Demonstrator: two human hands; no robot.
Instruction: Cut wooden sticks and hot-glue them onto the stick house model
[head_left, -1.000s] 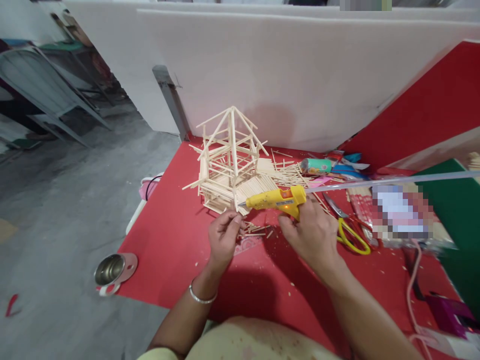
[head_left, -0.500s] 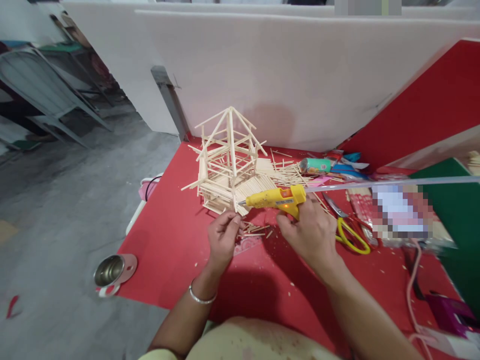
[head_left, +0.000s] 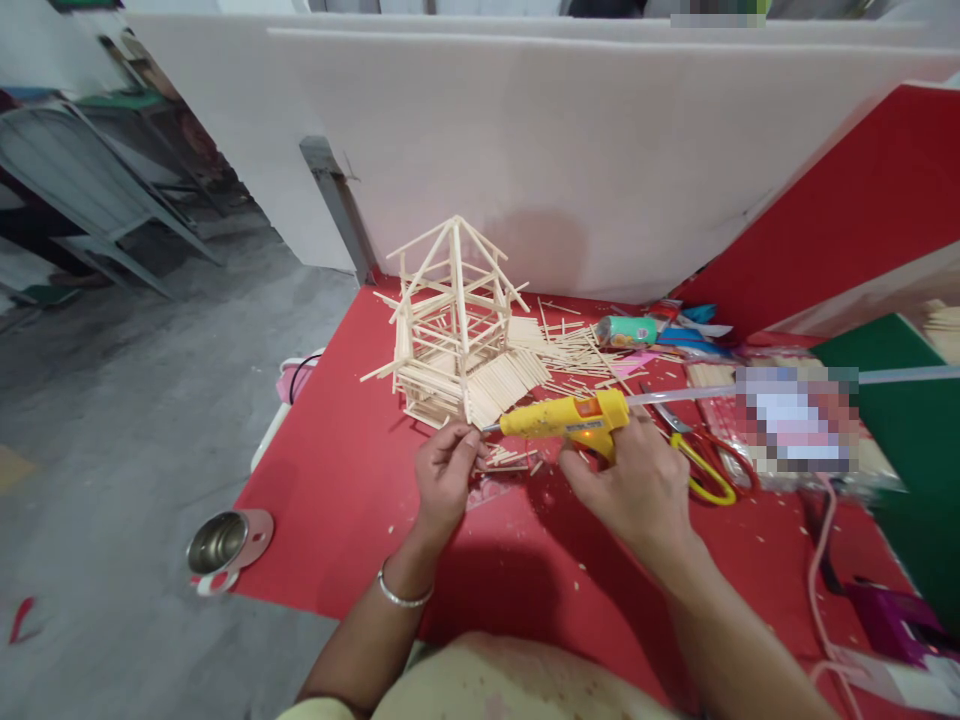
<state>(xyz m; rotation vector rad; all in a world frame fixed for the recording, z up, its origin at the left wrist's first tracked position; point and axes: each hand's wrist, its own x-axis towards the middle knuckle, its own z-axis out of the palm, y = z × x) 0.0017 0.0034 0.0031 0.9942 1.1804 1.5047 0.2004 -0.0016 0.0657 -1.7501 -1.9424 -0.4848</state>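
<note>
My right hand (head_left: 637, 485) is wrapped round the handle of a yellow hot glue gun (head_left: 562, 415), a small orange light glowing on it. A long clear glue stick (head_left: 679, 393) runs out of its back end. The metal nozzle points left, close above the fingertips of my left hand (head_left: 450, 470). Those fingers are pinched together at the front lower corner of a model house frame (head_left: 459, 310) made of thin wooden sticks; what lies between them is hidden. The house has a pointed open roof and a slatted ramp (head_left: 510, 385) on its right side.
Loose sticks (head_left: 577, 350) lie behind and right of the house, with short pieces (head_left: 506, 458) before it. Yellow-handled scissors (head_left: 701, 465), a green-labelled bottle (head_left: 628, 331) and a pink cord (head_left: 819, 560) are on the right. A cup (head_left: 229, 540) stands at the red table's (head_left: 322, 510) left edge.
The glue gun in my right hand has moved slightly right and down, its nozzle drawing away from the house's corner post. My left hand has stayed in place, still pinching.
</note>
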